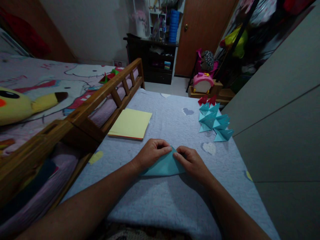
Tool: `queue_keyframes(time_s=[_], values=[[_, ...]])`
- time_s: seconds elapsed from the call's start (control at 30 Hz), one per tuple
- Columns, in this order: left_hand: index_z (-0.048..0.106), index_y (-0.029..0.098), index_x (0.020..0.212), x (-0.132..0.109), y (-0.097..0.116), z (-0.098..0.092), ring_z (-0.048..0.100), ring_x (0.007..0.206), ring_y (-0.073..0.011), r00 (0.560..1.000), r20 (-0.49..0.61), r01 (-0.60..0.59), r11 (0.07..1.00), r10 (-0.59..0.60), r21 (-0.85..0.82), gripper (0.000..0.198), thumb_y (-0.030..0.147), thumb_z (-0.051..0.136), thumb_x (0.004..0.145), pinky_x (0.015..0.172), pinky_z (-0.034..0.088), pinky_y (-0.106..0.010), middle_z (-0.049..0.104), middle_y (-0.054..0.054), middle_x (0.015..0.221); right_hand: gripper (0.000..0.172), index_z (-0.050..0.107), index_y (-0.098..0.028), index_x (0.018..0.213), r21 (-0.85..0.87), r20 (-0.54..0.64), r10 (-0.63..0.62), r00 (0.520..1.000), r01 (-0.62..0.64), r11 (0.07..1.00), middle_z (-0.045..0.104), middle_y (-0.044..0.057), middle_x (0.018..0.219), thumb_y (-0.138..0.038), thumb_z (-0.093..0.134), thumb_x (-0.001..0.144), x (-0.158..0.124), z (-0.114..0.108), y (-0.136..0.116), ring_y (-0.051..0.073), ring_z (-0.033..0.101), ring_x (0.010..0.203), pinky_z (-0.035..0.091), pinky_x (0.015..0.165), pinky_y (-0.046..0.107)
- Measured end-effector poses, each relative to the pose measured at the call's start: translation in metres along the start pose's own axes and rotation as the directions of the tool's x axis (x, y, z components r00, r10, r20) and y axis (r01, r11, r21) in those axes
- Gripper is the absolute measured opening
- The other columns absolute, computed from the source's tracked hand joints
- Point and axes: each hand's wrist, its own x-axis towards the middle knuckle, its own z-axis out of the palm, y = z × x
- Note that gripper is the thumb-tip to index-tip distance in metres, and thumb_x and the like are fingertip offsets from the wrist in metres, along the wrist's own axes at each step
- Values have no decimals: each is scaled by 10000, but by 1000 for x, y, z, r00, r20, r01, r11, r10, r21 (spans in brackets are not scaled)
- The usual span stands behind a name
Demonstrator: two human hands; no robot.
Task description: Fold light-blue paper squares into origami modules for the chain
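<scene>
Head view: left hand [151,154] and right hand [194,164], fingers [164,151] tight on blue paper [165,167].

The blue cloth [170,126] bears a paper stack [131,123] and folded shapes [209,120].

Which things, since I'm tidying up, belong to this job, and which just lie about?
Likely the job's: turquoise paper in left hand and right hand; paper stack; turquoise folded pieces; red folded pieces.

Likely lying about: yellow plush toy; pink case.

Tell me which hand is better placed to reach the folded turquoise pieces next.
Likely the right hand: it is nearer the turquoise pieces than the left hand, though both hold turquoise paper.
</scene>
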Motion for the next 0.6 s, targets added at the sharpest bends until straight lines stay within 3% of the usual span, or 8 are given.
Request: queue_keyframes(time_s=[0.6], values=[[677,141,712,-1,2,-1,484,618,-116,999,31,45,998,-44,-40,299,437,706,743,600,380,-240,590,15,656,308,518,-197,723,64,53,16,998,-19,998,459,-28,665,-426,471,924,-2,0,-1,122,449,614,337,564,252]])
